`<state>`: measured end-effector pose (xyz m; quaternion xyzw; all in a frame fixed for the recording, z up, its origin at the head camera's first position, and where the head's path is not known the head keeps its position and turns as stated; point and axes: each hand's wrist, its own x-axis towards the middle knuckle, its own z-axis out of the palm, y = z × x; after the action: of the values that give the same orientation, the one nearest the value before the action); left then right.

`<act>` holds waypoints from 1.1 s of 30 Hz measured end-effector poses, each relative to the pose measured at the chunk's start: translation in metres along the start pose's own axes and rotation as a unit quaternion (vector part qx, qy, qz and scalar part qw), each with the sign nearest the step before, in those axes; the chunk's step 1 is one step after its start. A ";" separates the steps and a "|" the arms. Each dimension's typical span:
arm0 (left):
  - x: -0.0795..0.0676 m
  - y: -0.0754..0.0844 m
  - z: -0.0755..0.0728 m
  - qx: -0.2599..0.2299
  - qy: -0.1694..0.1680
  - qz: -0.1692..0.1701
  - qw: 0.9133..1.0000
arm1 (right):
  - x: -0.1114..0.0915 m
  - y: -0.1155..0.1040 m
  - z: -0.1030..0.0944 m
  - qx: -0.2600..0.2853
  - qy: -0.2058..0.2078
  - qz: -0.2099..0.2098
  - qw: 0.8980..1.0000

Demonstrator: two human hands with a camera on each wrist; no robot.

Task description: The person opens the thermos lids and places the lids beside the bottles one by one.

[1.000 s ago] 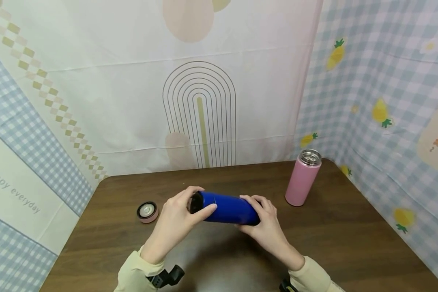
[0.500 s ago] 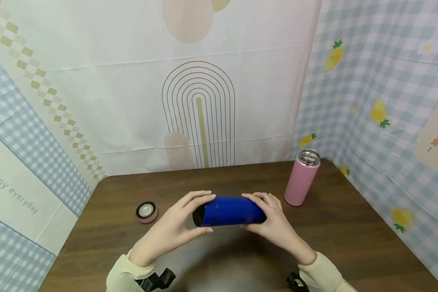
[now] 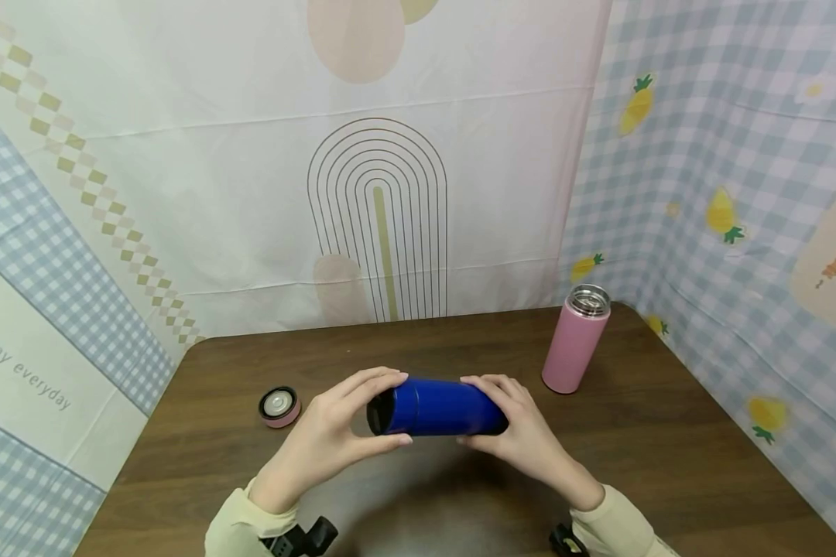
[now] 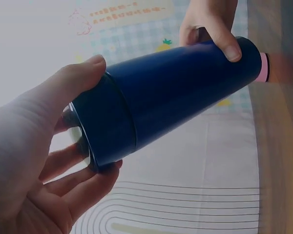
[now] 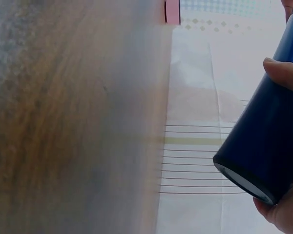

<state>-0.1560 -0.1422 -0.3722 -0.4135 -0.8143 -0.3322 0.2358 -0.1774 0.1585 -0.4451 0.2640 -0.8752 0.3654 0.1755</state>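
Observation:
A blue thermos bottle (image 3: 446,408) is held lying on its side above the table, its capped end to the left. My left hand (image 3: 323,433) grips that end, fingers over the top and thumb below. In the left wrist view, a thin seam sets the blue lid (image 4: 102,122) apart from the body. Around the other end curls my right hand (image 3: 525,433), with its thumb on the near underside. The right wrist view shows the bottle's base (image 5: 244,183) with a dark rim.
At the back right stands a pink thermos bottle (image 3: 577,344), lidless, its steel mouth showing. A pink lid (image 3: 279,406) lies underside up on the wooden table (image 3: 202,464), left of my left hand. Patterned cloth (image 3: 501,193) hangs behind and at both sides.
My left thumb has moved from across the lid's front to below it, the fingers staying on top. The blue bottle has shifted slightly right, its left end lower. Pink bottle and lid stay put.

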 end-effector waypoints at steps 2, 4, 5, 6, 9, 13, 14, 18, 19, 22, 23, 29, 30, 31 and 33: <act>0.000 0.001 0.001 0.004 0.004 -0.012 1.000 | -0.001 0.001 0.001 0.001 0.006 0.001 1.000; 0.000 0.003 0.003 0.003 0.010 -0.024 1.000 | -0.001 0.002 0.001 -0.001 0.014 0.000 1.000; 0.001 0.003 0.004 0.002 0.014 -0.031 0.999 | -0.001 0.002 0.001 -0.003 0.019 -0.002 1.000; 0.001 0.004 0.006 0.002 0.019 -0.039 0.999 | -0.001 0.002 0.001 -0.004 0.023 -0.003 1.000; 0.002 0.007 0.010 0.003 0.037 -0.064 0.997 | 0.000 0.003 0.000 -0.013 0.038 -0.010 0.999; 0.005 0.010 0.016 -0.016 0.069 -0.131 0.989 | 0.000 0.001 0.001 -0.024 0.051 -0.019 0.998; 0.005 0.011 0.017 -0.021 0.077 -0.148 0.986 | 0.000 0.000 0.001 -0.025 0.052 -0.020 0.998; 0.007 0.014 0.018 -0.040 0.086 -0.192 0.977 | 0.001 0.000 0.000 -0.029 0.060 -0.028 0.997; 0.007 0.015 0.018 -0.043 0.084 -0.194 0.976 | 0.001 0.001 0.000 -0.030 0.062 -0.031 0.997; 0.006 0.015 0.017 -0.055 0.073 -0.189 0.978 | 0.003 0.003 -0.003 -0.040 0.072 -0.049 0.995; 0.005 0.015 0.017 -0.057 0.067 -0.180 0.980 | 0.004 0.004 -0.004 -0.042 0.074 -0.055 0.995; -0.002 0.009 0.012 -0.035 -0.007 -0.074 0.997 | 0.005 0.007 -0.014 -0.026 0.044 -0.054 0.997; -0.002 0.009 0.010 -0.030 -0.018 -0.057 0.998 | 0.004 0.007 -0.016 -0.021 0.032 -0.048 0.998; -0.003 0.008 0.009 -0.027 -0.026 -0.042 0.998 | 0.004 0.007 -0.018 -0.013 0.016 -0.044 0.999; -0.005 0.007 0.008 -0.026 -0.033 -0.012 0.999 | 0.003 0.007 -0.021 0.000 -0.023 -0.036 0.999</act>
<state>-0.1482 -0.1358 -0.3777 -0.4205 -0.8176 -0.3420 0.1942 -0.1817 0.1775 -0.4334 0.3037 -0.8688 0.3528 0.1686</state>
